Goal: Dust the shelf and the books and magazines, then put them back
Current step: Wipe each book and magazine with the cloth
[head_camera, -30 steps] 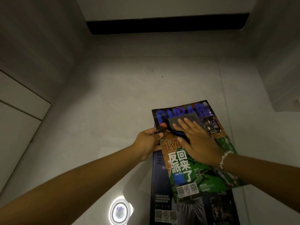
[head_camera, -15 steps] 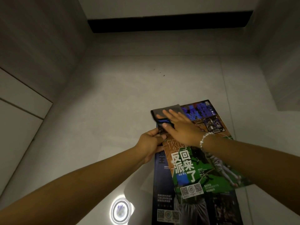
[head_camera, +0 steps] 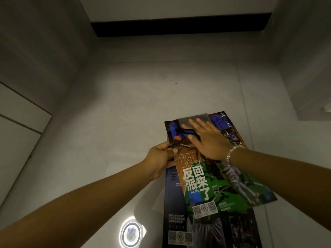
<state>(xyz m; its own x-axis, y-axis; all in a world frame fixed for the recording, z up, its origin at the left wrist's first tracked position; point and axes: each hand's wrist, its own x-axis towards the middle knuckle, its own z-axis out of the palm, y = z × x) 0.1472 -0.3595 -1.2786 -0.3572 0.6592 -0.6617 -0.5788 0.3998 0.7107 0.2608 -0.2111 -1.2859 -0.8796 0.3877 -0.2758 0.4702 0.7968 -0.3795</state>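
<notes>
A green and orange magazine (head_camera: 211,185) with large white characters lies tilted on top of a dark blue magazine (head_camera: 174,208), both over the pale glossy floor. My left hand (head_camera: 161,158) pinches the top magazine's left edge near its upper corner. My right hand (head_camera: 208,140) lies flat with straight fingers on a grey cloth (head_camera: 197,119), pressing it against the top part of the cover. A bead bracelet sits on my right wrist.
The pale tiled floor (head_camera: 125,113) reflects a round ceiling light (head_camera: 131,234) near the bottom. A dark gap (head_camera: 179,26) runs under a white panel at the far end. Grey walls rise left and right; white cabinet panels (head_camera: 19,122) stand at the left.
My right hand slid the grey cloth left across the top of the cover, then back toward the upper middle. My left hand kept its pinch on the magazine's edge.
</notes>
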